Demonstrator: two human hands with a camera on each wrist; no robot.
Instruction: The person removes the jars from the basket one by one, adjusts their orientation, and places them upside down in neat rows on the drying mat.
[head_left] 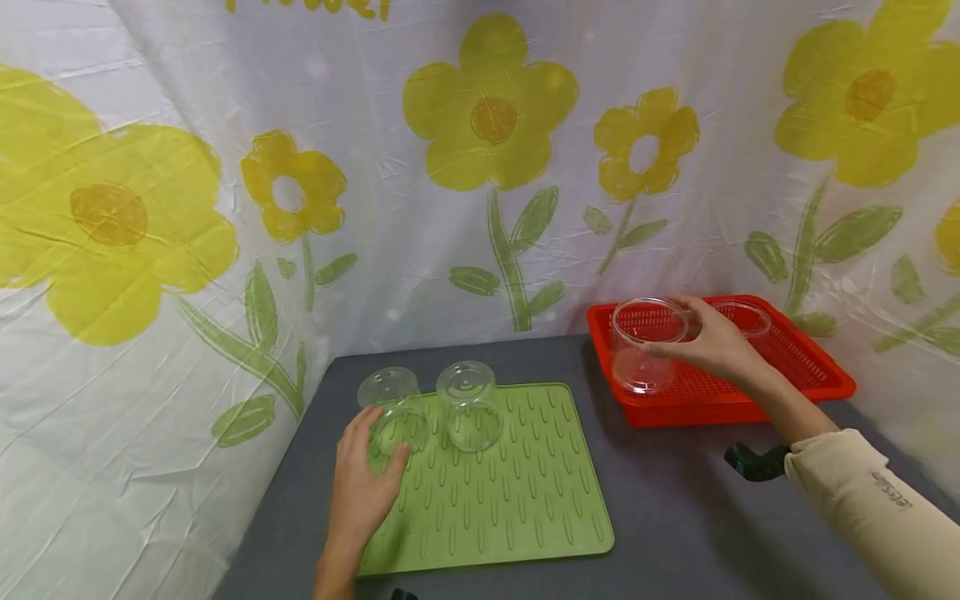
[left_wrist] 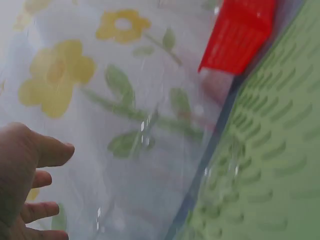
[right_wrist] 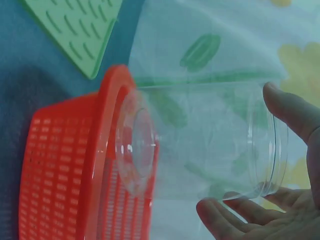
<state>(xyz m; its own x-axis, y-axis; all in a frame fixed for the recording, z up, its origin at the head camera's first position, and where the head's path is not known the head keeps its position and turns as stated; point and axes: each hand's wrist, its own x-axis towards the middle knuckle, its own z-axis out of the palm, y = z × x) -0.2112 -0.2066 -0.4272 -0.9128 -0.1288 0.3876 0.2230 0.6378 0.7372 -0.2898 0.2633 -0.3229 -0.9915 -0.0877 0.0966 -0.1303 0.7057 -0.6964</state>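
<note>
My right hand (head_left: pixel 708 337) grips a clear jar (head_left: pixel 647 354) near its rim, thumb on one side and fingers on the other. The base of this jar (right_wrist: pixel 205 142) is over the near left part of a red basket (head_left: pixel 697 408). Farther right in the basket is another clear jar (head_left: pixel 742 315). On the green mat (head_left: pixel 510 500) stand two more clear jars, a left jar (head_left: pixel 401 429) and a right jar (head_left: pixel 474 425). Beside the left jar is my left hand (head_left: pixel 363 479), its fingers spread and nothing in its grasp; contact with the jar cannot be told.
A dark grey table (head_left: pixel 660 517) carries the mat on the left and the basket at the back right. Behind them hangs a white sheet (head_left: pixel 390 275) printed with yellow flowers. A black object (head_left: pixel 757 462) shows by the right cuff.
</note>
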